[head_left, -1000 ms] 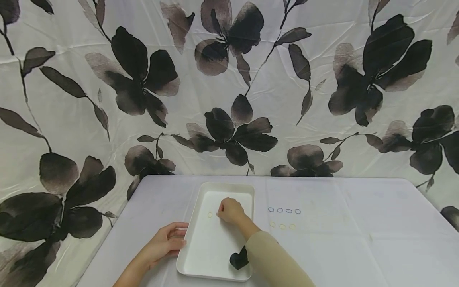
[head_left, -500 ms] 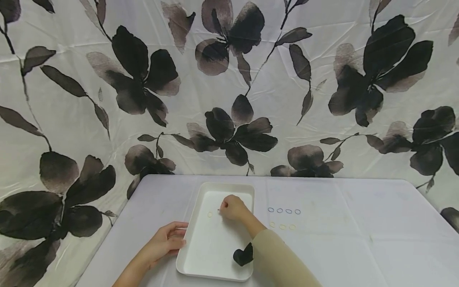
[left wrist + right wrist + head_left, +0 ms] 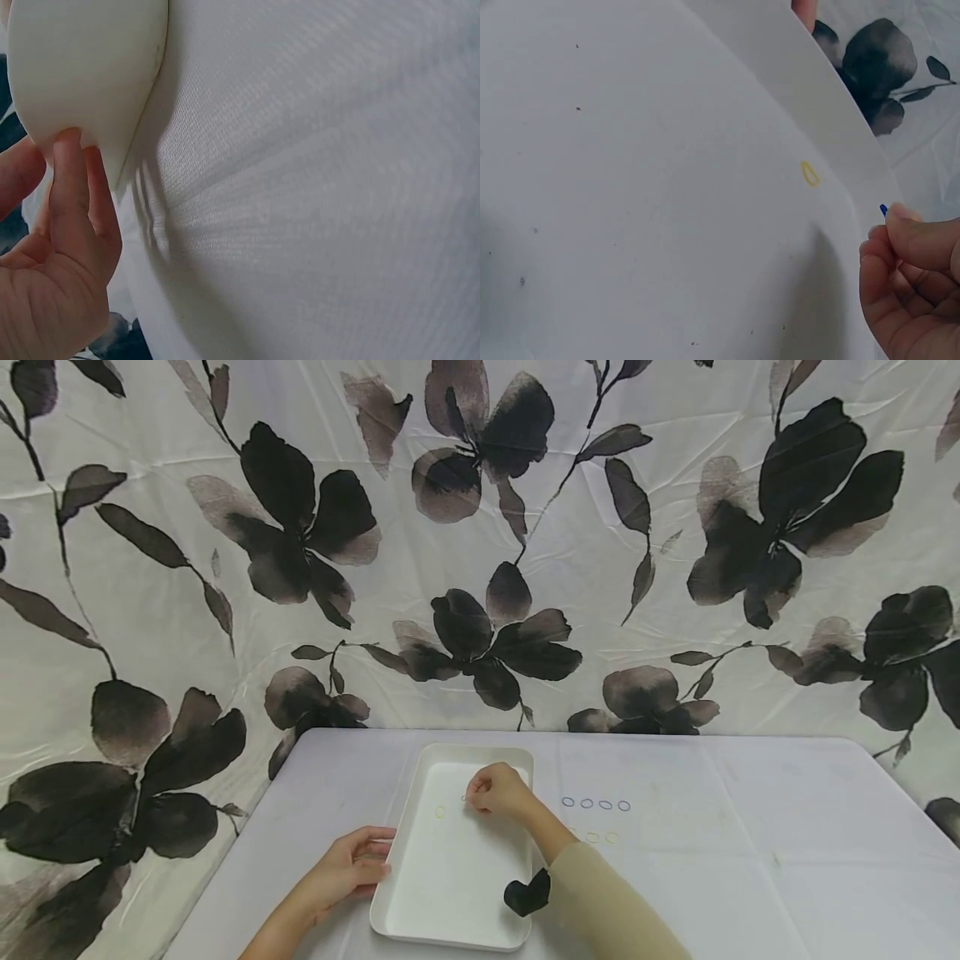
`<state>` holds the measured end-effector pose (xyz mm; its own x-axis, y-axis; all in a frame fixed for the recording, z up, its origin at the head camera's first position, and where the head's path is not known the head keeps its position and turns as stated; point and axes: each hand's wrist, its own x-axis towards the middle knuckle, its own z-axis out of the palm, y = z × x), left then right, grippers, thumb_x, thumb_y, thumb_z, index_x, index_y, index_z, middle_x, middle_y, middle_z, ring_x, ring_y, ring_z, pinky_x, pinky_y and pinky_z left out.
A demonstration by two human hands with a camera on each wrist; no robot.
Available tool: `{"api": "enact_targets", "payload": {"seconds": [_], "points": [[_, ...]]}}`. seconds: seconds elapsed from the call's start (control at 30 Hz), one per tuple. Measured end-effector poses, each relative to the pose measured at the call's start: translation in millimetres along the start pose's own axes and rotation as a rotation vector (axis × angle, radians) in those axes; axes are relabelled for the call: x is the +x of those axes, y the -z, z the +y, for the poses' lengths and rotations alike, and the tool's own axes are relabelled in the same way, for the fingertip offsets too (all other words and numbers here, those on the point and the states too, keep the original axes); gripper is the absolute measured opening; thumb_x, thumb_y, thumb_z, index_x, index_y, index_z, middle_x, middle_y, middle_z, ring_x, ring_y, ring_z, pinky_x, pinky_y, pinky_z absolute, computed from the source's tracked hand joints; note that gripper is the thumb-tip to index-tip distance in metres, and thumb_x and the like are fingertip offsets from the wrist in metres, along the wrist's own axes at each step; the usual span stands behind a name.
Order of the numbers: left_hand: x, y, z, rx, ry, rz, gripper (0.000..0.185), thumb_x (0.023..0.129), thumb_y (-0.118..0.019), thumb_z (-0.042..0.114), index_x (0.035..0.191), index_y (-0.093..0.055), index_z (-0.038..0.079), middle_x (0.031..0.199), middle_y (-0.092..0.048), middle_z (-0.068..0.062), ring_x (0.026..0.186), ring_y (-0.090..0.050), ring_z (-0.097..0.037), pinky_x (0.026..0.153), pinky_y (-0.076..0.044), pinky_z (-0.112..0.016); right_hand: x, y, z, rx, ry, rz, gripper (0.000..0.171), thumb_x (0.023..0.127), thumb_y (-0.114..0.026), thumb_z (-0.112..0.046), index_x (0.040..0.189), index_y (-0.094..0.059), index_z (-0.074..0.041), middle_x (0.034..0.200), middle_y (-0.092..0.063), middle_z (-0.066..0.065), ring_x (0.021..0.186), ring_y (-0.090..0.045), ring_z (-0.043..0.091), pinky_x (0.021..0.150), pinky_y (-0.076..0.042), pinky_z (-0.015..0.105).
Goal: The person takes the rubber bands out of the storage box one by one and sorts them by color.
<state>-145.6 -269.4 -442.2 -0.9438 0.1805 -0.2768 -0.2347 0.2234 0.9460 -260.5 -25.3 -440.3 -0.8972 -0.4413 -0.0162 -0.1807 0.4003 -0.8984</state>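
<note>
In the head view my right hand (image 3: 498,789) is over the upper part of a white tray (image 3: 450,893). Its thumb and finger pinch a small blue rubber band (image 3: 883,210), whose tip shows in the right wrist view; the rest is hidden by the fingers. A yellow rubber band (image 3: 440,812) lies on the tray floor, left of that hand. My left hand (image 3: 348,868) holds the tray's left edge, thumb at the rim and fingertips against the outer wall, as the left wrist view shows.
Right of the tray, several blue rubber bands (image 3: 605,804) lie in a row on the white-clothed table (image 3: 750,877). Below them are yellow rubber bands (image 3: 612,837), partly behind my right forearm. A black heart-shaped piece (image 3: 527,893) sits at the right sleeve. Behind hangs a floral cloth (image 3: 637,568).
My right hand has drawn slightly up and to the right, away from the yellow rubber band, with the sleeve and black heart shifting right. The left hand keeps its hold on the tray.
</note>
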Motion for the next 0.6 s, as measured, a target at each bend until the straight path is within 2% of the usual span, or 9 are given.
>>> {"api": "enact_targets", "payload": {"seconds": [0.23, 0.43, 0.6], "points": [[0.6, -0.4, -0.7, 0.0, 0.0, 0.003, 0.057, 0.082, -0.065, 0.002, 0.132, -0.039, -0.007, 0.117, -0.053, -0.02, 0.097, -0.06, -0.024, 0.076, -0.053, -0.039, -5, 4, -1, 0.055, -0.015, 0.018, 0.02, 0.077, -0.072, 0.001, 0.094, -0.063, 0.007, 0.064, -0.064, 0.007, 0.053, -0.058, 0.01, 0.054, -0.05, 0.024], [0.3, -0.4, -0.3, 0.008, 0.011, 0.01, 0.057, 0.082, -0.066, 0.003, 0.132, -0.04, -0.007, 0.117, -0.053, -0.019, 0.097, -0.059, -0.023, 0.075, -0.052, -0.039, -12, 13, -1, 0.073, 0.004, 0.009, 0.007, 0.077, -0.071, 0.004, 0.082, -0.067, 0.007, 0.066, -0.066, 0.011, 0.059, -0.064, 0.015, 0.057, -0.053, 0.027], [1.1, -0.8, -0.7, 0.012, 0.017, 0.015, 0.057, 0.082, -0.066, 0.002, 0.132, -0.04, -0.007, 0.118, -0.052, -0.02, 0.095, -0.06, -0.022, 0.074, -0.052, -0.038, -18, 24, 0, 0.117, 0.011, -0.028, 0.007, 0.077, -0.07, 0.005, 0.083, -0.067, 0.009, 0.071, -0.068, 0.016, 0.062, -0.065, 0.017, 0.06, -0.054, 0.03]]}}
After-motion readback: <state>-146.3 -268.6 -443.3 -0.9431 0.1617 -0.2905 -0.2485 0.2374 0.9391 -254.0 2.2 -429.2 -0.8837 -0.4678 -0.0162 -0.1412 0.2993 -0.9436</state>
